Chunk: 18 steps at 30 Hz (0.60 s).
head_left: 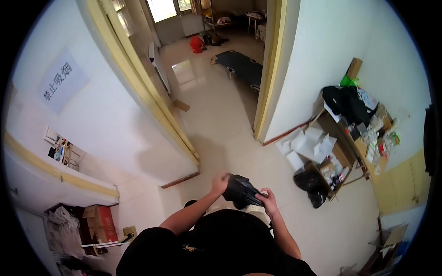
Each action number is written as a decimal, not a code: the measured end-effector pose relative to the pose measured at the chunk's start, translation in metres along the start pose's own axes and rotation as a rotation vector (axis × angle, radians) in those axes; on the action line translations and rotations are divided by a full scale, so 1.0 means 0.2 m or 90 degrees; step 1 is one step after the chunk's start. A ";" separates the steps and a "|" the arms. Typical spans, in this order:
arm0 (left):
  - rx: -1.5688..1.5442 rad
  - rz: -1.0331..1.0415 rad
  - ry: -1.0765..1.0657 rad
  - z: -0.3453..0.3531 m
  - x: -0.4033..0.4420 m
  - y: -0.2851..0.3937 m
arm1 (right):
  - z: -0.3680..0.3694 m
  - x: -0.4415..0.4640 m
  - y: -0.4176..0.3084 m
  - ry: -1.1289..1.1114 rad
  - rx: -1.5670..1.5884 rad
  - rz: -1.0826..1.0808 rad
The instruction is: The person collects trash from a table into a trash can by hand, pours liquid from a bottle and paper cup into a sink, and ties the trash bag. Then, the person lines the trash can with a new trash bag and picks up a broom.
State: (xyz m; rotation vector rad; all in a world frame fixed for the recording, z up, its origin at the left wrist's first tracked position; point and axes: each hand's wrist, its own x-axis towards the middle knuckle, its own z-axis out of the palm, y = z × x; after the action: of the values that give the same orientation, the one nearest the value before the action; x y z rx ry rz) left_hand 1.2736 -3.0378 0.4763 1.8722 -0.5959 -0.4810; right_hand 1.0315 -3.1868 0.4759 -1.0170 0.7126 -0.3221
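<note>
A crumpled black plastic bag point(241, 190) is stretched between my two hands, just in front of my body. My left hand point(220, 183) grips its left edge, with the fingers somewhat blurred. At the other end, my right hand point(266, 200) pinches the bag between thumb and fingers. The bag hangs above the tiled floor, and folds hide whether anything is inside it.
Ahead, a doorway with a yellow frame point(272, 69) leads to a room with a dark folding cot point(239, 66) and a red bag point(197, 44). At right, a cluttered table point(366, 152) stands beside white foam pieces point(308, 141) and black bags point(307, 180). Cardboard boxes point(101, 224) lie lower left.
</note>
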 end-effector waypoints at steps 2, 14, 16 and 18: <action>0.034 0.037 0.119 0.06 0.17 -0.07 | -0.06 0.19 -0.22 0.025 -0.502 -0.082; -0.310 -0.267 0.411 0.10 1.21 -0.19 | -0.41 1.65 -0.37 0.310 -0.418 -0.032; -0.426 -0.312 0.417 0.06 1.42 -0.28 | -0.37 1.79 -0.48 0.319 -0.344 0.068; -0.404 -0.260 0.378 0.02 1.61 -0.26 | -0.27 1.92 -0.58 0.259 -0.475 0.030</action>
State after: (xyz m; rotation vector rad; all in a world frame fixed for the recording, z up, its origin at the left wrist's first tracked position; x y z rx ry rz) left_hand 1.5363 -3.2201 0.4103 1.4038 0.3186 -0.2967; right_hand 1.2861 -3.4958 0.4084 -1.6595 1.2748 -0.2223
